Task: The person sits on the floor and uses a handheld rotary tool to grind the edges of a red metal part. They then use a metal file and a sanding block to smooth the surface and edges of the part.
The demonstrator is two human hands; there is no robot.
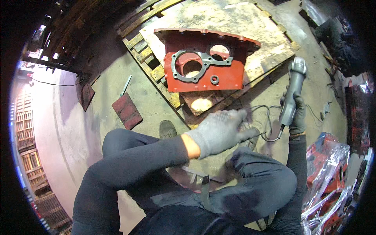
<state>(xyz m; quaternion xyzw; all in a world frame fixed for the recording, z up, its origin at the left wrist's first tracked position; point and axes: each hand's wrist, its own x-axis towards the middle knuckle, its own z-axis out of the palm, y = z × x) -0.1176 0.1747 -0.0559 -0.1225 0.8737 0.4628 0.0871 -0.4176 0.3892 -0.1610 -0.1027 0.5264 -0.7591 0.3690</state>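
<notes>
The left hand [219, 133], gloved in grey, is held out in front of the body with thumb and fingers parted, beside a dark cord [268, 121]; whether the cord is touched by it cannot be told. By the right hand [299, 113], also gloved, a long grey power tool [291, 94] is gripped around its body, with its rounded metal head pointed up and away and the cord leaving its near end. The step in hand is judged to be the handling of the tool and its cord, as nothing is touched by the tool's head. For any move of the tool, a firm right grip and a cord kept out of its path would be called for, since a loop is hung between the two hands. Close by, room is limited by the bent right knee [274, 180] and, on the right, by red parts under clear wrap [327, 164]. Ahead, a strip of concrete floor [150, 113] is left between the left shoe [167, 129] and the wooden pallet [154, 72], with a reddish-brown slab [127, 111] lying to the left. On the pallet a red housing [233, 78] is set near the close edge, its bored face turned toward the person; its flanged upper rim is spread wider than its base.
</notes>
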